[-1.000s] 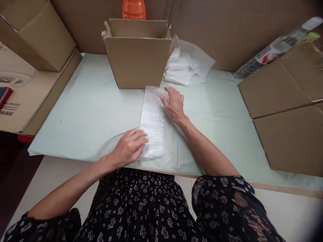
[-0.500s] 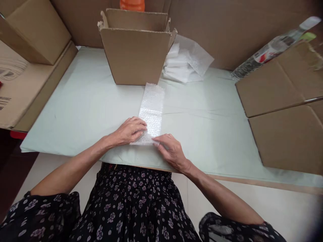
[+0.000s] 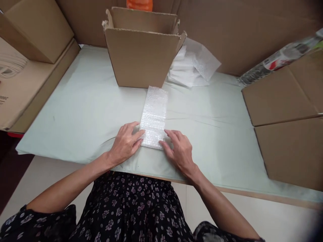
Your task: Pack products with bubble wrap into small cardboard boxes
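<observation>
In the head view, a strip of bubble wrap (image 3: 154, 112) lies flat on the tabletop (image 3: 83, 101), running from near to far between the two hands, a crease crossing it toward its near end. The left hand (image 3: 126, 143) touches the strip's left edge there, its thumb and index finger slightly apart. The right hand (image 3: 179, 150) rests at the right edge, thumb at the near right corner and fingers parted from it; neither hand is clamped on the wrap.

Beyond the far end stands an open-topped cardboard box (image 3: 141, 58) (its upper edges look rather ragged), with a pile of white packing sheets (image 3: 185, 69) just to its right. Farther right, a clear bottle (image 3: 280, 58) leans beside a large carton (image 3: 290, 151). More boxes (image 3: 41, 32) are stacked at the far left.
</observation>
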Available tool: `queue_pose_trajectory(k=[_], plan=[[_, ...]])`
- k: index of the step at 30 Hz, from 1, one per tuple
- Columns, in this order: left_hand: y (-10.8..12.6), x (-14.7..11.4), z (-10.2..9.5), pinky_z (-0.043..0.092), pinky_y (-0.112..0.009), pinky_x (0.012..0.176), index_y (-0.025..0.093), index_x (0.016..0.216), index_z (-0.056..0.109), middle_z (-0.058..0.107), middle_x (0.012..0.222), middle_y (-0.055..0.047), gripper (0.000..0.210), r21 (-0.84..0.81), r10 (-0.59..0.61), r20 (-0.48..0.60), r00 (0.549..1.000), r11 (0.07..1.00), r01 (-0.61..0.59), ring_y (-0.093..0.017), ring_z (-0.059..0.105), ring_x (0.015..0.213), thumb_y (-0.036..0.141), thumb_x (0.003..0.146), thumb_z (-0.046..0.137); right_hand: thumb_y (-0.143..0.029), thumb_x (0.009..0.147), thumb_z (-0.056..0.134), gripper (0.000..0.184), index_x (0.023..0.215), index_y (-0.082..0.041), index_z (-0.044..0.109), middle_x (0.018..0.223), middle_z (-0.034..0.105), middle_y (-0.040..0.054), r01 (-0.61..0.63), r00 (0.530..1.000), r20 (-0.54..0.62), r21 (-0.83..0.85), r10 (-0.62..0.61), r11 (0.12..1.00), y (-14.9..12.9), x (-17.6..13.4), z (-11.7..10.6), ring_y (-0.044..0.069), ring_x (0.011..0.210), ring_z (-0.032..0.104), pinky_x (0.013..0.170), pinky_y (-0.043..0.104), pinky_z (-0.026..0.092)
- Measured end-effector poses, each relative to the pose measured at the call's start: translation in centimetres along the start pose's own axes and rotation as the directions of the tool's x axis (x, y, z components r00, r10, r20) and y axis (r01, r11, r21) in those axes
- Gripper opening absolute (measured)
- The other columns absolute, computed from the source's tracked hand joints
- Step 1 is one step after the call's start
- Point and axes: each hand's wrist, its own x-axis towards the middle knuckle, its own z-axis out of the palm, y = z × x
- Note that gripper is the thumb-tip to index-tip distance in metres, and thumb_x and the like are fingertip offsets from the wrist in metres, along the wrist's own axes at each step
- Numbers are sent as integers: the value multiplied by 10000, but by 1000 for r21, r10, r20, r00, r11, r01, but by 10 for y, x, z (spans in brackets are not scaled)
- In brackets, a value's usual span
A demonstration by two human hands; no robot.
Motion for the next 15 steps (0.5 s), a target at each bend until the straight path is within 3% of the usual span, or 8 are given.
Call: queue_pose_trajectory(k=[3,6,9,12,15], plan=[[-2,-3,-6,518,-512,990,136,1194,680,629,1319,-192,268,-65,112,0,994,992,-112,-326,571,1200,245,953,635,-419,994,612,337,1225,-177,656,1230,702,157,199,979,55,-9,-198,980,-3,-3,-9,288,1097,638,867,415,468],[-3,-5,-7,510,-509,988,128,1226,662,705,1191,-154,310,-124,171,56,984,979,-163,-310,605,1139,238,936,659,-291,1002,605,220,1181,-187,681,1271,715,132,284,948,142,23,-285,958,-5,1,-8,289,1165,628,919,441,445],[-1,-5,-5,522,-464,917,151,1181,675,751,1059,-105,253,-171,122,46,992,979,-112,-261,650,1025,117,954,568,-159,1013,550,178,1092,-197,705,1095,782,77,238,961,118,104,-250,966,-5,5,-5,224,993,691,855,392,463],[4,-4,-10,530,-408,850,173,1132,683,763,956,-60,228,-314,51,41,998,949,-36,-208,678,904,105,974,534,-192,1030,523,197,1064,-207,716,950,795,52,117,977,146,241,-156,963,-7,5,-9,200,848,710,810,372,501],[8,-3,-15,541,-363,814,180,1142,684,772,949,-41,209,-421,-34,89,995,905,69,-180,696,857,136,974,568,-252,1036,520,210,1102,-232,718,958,796,42,-48,971,236,356,-40,933,-8,1,-16,200,840,725,788,360,546]])
